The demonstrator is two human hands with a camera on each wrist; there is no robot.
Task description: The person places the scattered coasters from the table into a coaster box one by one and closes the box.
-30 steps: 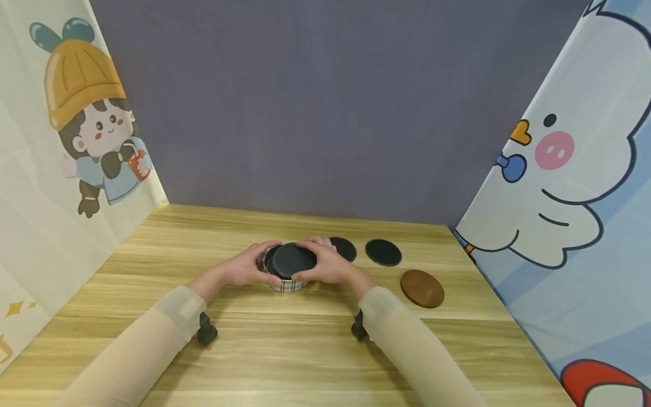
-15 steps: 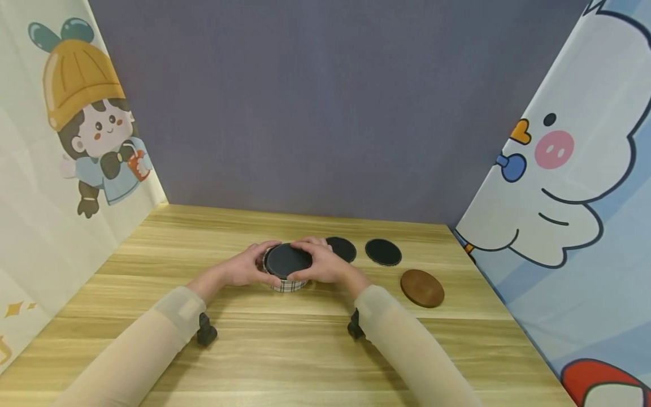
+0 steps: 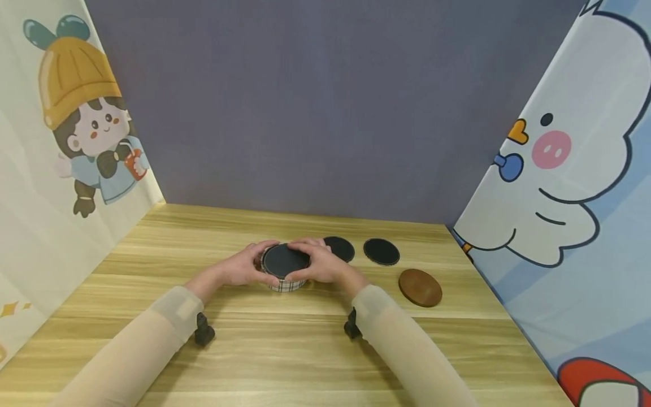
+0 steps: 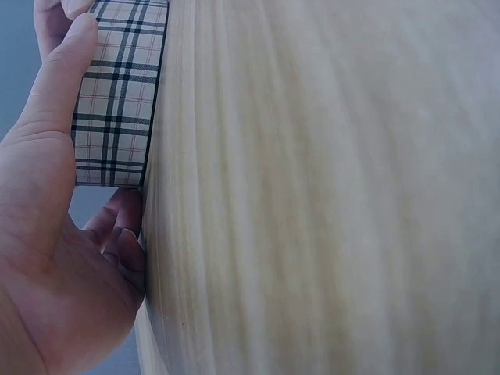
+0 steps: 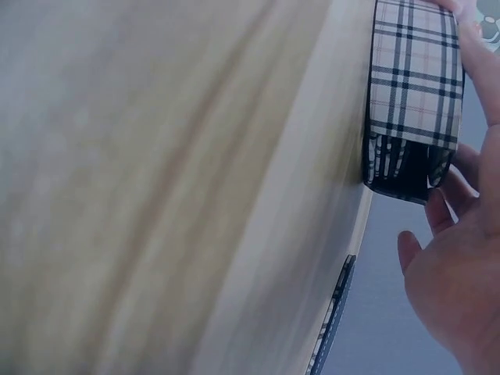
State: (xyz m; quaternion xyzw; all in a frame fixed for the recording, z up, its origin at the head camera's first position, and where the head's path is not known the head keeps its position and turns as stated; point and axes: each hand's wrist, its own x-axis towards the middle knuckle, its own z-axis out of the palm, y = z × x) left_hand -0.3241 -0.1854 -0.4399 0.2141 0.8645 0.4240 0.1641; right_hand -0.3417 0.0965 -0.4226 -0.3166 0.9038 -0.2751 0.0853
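A round coaster holder with a plaid side wall [image 3: 287, 285] stands on the table between the hands. My left hand [image 3: 247, 265] grips it from the left, thumb along its near side, as the left wrist view shows on the plaid wall [image 4: 121, 94]. A round black coaster [image 3: 285, 261] lies level at the top of the holder. My right hand [image 3: 321, 263] holds this coaster by its right edge, thumb in front and fingers behind. In the right wrist view, the holder [image 5: 416, 78] has a cutout in its wall, with coaster edges showing inside.
Two more black coasters, one partly behind the right hand [image 3: 339, 249] and another beside it [image 3: 381, 251], lie flat at the back. A brown round disc [image 3: 420, 287] lies to the right. A grey partition [image 3: 305, 113] and printed side panels enclose the wooden table [image 3: 274, 350].
The right hand has moved slightly left with the black coaster, which now covers the holder's top instead of overhanging to the right. The left hand keeps its grip.
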